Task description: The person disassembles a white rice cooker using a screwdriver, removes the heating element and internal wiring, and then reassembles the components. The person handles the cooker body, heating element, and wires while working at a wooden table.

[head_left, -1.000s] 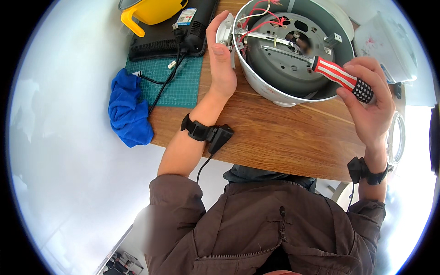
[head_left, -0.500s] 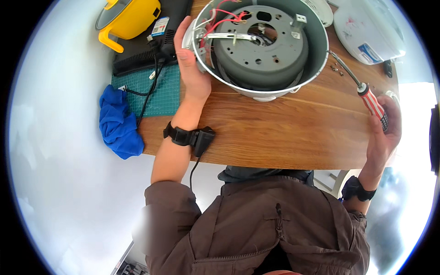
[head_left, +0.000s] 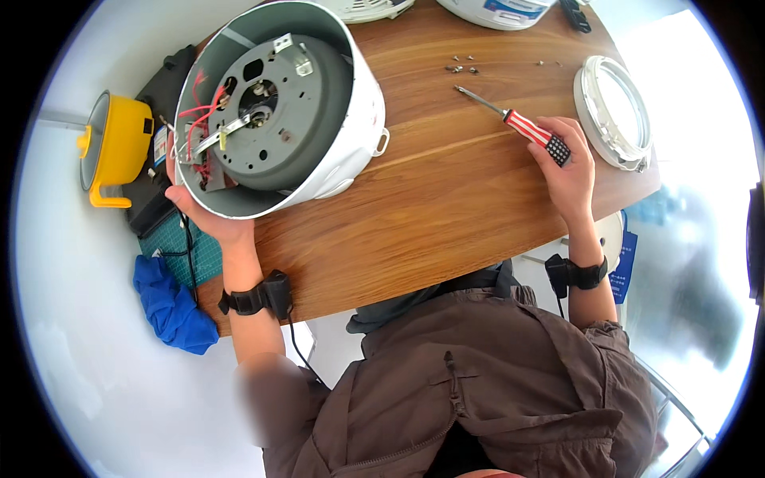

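My left hand (head_left: 211, 213) grips the white metal housing (head_left: 351, 123) of an appliance at its lower left, fingers mostly hidden behind it. Inside are a grey round plate (head_left: 291, 111) with holes and a bracket, red wires (head_left: 205, 110) and a metal strip (head_left: 231, 129). My right hand (head_left: 567, 171) is closed on a screwdriver (head_left: 522, 126) with a red-and-white striped, star-patterned handle, its blade pointing toward several small screws (head_left: 458, 69) on the wooden table. A white ring (head_left: 593, 111) lies just right of this hand.
At the left are a yellow pot (head_left: 119, 143), a black flat appliance (head_left: 159, 95), a teal mat (head_left: 203, 251) with cables, and a blue cloth (head_left: 171, 303). A white slotted cover (head_left: 374, 6) and a white container (head_left: 486, 12) stand along the wooden table's (head_left: 414, 223) back.
The screwdriver moved from inside the housing out to the right, over the table. The housing, still in my left hand, sits farther left and tilted in view, which has also shifted.
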The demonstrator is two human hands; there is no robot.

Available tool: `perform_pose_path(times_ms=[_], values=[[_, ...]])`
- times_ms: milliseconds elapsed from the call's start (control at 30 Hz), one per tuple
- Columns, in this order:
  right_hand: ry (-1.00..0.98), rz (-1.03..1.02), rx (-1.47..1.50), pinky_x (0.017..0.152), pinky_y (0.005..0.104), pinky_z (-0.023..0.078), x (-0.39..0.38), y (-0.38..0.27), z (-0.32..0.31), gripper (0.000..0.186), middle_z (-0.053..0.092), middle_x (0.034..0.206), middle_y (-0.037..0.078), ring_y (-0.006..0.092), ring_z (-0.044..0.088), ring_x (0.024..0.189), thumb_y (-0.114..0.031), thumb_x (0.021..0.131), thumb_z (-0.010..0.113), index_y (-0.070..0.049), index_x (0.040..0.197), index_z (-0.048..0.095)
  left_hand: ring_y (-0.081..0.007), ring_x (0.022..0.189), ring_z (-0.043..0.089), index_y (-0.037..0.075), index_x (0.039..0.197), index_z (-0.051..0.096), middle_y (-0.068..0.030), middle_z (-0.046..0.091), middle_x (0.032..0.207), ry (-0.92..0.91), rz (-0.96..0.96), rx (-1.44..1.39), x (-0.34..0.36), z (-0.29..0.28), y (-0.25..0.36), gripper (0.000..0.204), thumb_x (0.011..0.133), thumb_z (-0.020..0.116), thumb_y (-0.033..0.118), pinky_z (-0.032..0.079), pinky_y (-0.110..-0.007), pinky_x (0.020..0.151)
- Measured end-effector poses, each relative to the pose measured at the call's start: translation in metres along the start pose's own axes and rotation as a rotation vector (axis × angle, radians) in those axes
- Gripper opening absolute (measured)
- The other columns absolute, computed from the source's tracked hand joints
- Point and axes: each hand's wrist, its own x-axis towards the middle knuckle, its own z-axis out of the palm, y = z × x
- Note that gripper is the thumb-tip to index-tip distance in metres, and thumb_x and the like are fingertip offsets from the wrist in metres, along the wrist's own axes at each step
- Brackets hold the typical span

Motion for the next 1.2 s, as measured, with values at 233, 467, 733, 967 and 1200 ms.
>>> perform_pose_path(times_ms=[233,467,733,967,1200], values=[[-0.092,-0.062,-0.211,0.097,0.0378,0.049,0.008,0.005,-0.005,0.034,0.066,0.114,0.011,0.0288,0.064,0.106,-0.009,0.087,0.079,-0.004,0.120,0.071,-0.0285,0.147,0.042,0.010,0.159,0.036,-0.0102,0.044,0.159,0.022,-0.015,-0.036,0.001,-0.003,0.000,0.084,0.103,0.043,0.072,0.034,-0.049,0.123],[-0.114,-0.237,-0.567,0.100,0.0421,0.042,0.017,-0.016,0.001,0.036,0.065,0.112,0.010,0.0293,0.060,0.109,-0.023,0.091,0.077,-0.005,0.122,0.071,-0.0296,0.151,0.038,0.011,0.163,0.030,-0.0118,0.039,0.163,0.049,-0.070,-0.066,-0.003,0.000,0.004,0.081,0.107,0.032,0.069,0.030,-0.048,0.126],[-0.083,-0.455,-0.574,0.090,0.0421,0.049,0.065,-0.031,0.061,0.021,0.068,0.102,0.009,0.0293,0.065,0.103,-0.021,0.090,0.074,-0.005,0.104,0.072,-0.0309,0.148,0.042,0.009,0.161,0.032,-0.0143,0.041,0.161,0.032,-0.042,-0.002,0.000,0.005,0.004,0.093,0.099,0.046,0.076,0.035,-0.049,0.122],[-0.118,-0.381,-0.605,0.085,0.0432,0.051,0.082,-0.027,0.089,0.015,0.070,0.095,0.008,0.0292,0.067,0.094,-0.022,0.090,0.073,-0.008,0.096,0.073,-0.0315,0.145,0.045,0.004,0.160,0.031,-0.0165,0.044,0.158,0.029,-0.011,-0.027,0.002,0.001,0.002,0.096,0.098,0.048,0.076,0.038,-0.049,0.121],[-0.065,-0.333,-0.506,0.085,0.0426,0.051,0.083,-0.027,0.095,0.016,0.071,0.090,0.005,0.0286,0.068,0.092,-0.025,0.090,0.075,-0.010,0.095,0.074,-0.0318,0.146,0.044,0.002,0.159,0.031,-0.0168,0.045,0.157,0.022,-0.001,0.006,0.003,0.007,0.002,0.100,0.097,0.047,0.079,0.037,-0.049,0.122]])
